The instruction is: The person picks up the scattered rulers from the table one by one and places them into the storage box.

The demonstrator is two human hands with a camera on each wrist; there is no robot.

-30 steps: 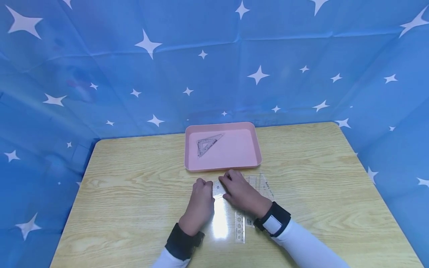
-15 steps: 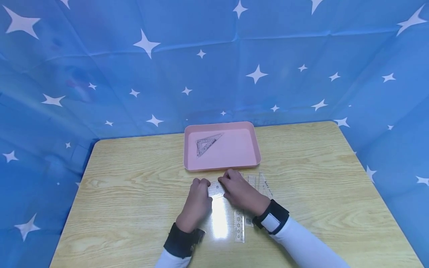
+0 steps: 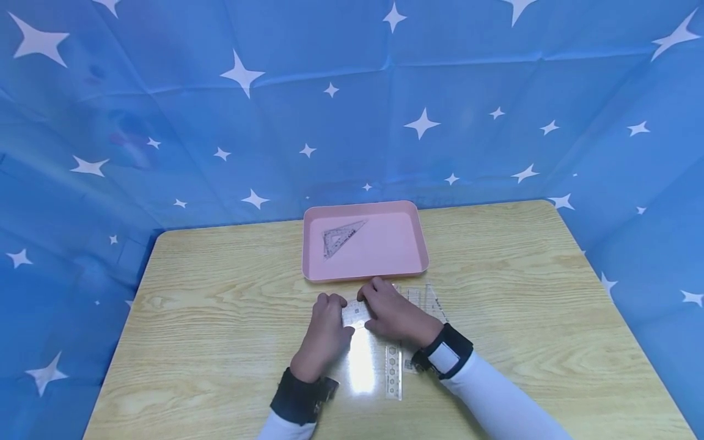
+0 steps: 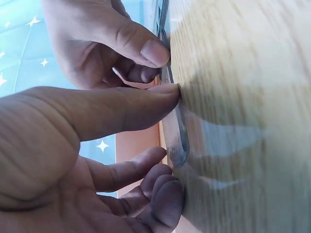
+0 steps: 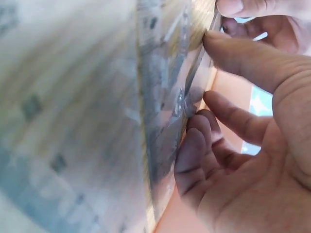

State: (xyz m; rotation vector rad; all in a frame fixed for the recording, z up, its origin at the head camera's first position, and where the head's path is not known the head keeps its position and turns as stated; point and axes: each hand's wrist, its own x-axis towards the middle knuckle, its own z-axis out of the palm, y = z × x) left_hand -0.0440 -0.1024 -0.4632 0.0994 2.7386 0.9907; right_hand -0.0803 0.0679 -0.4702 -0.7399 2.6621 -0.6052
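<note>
A clear plastic drawing piece with printed marks [image 3: 356, 311] lies between both hands, low over the table in front of the pink tray. My left hand [image 3: 321, 333] holds its left end, thumb on the near edge and fingertips at the far edge. From the other side my right hand [image 3: 393, 311] grips it the same way and hides its right end, so I cannot tell its exact kind. In the left wrist view, both thumbs touch the near edge of the clear piece [image 4: 175, 131]. The right wrist view shows the right fingers curled at its far side.
The pink tray [image 3: 390, 244] holds a clear set square [image 3: 348, 234]. A clear ruler with cut-out shapes [image 3: 393, 373] lies partly under the right hand. Beside it are another clear strip [image 3: 414, 297] and a clear triangle [image 3: 436, 305]. A starry blue cloth [image 3: 330, 122] hangs behind.
The left hand has shifted slightly left, so more of the clear piece shows between the hands. Its thumb has moved in towards the piece. The right hand stays nearly in place.
</note>
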